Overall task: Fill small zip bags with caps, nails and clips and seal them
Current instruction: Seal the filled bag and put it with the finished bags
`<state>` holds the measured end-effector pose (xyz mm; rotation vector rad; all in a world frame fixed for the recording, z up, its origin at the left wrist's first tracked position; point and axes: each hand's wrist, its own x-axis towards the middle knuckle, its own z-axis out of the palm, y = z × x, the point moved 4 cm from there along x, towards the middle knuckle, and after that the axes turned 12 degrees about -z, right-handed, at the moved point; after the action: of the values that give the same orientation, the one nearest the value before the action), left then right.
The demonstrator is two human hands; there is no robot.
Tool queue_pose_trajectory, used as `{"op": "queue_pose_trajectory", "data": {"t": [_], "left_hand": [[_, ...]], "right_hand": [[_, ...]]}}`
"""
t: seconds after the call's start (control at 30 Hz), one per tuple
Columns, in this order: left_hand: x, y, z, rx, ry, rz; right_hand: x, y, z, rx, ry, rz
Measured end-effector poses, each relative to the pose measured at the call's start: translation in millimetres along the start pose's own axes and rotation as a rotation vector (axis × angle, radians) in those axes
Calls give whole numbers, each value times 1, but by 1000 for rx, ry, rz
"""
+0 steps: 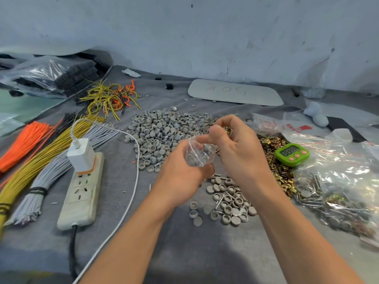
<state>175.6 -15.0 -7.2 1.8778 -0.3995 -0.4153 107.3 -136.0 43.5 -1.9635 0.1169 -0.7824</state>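
Note:
My left hand holds a small clear zip bag from below, with grey caps showing inside it. My right hand is over the bag's mouth, thumb and fingers pinched at its top edge. A big heap of grey caps lies behind the hands. A smaller cluster of caps and nails lies just under my right wrist. Brass clips are piled to the right of my right hand.
A green timer sits on the clips. Large plastic bags of filled packets lie at the right. A power strip with a white charger and its cable lies at the left, beside bundles of orange, yellow and grey wires.

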Motion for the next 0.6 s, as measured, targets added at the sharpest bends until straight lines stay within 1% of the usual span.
{"op": "queue_pose_trajectory", "data": {"t": [0.1,0.27,0.3,0.37,0.4,0.43,0.47,0.5,0.53,0.6], "left_hand": [[0,0,0,-19,-9,-8],[-2,10,4,-159,-99,14],[-2,9,4,-198,-91,2],[-2,7,2,-237,-54,-35],[-2,6,1,-254,-59,-51],[-3,7,1,-287,-79,-65],[-4,7,-1,-335,-105,-86],[-5,9,-3,-390,-126,-112],[-6,9,-5,-442,-136,-137],[-6,9,-12,-537,-137,-173]], "right_hand": [[2,-6,-3,7,63,-45],[2,-7,4,-22,64,-93],[2,-6,2,25,94,-90],[3,-1,-10,158,206,-69],[3,4,-18,177,258,-55],[3,8,-25,135,280,-34],[2,15,-29,40,262,-14],[0,21,-31,-86,198,13],[-2,27,-30,-224,93,45],[-8,37,-25,-408,-150,114]]}}
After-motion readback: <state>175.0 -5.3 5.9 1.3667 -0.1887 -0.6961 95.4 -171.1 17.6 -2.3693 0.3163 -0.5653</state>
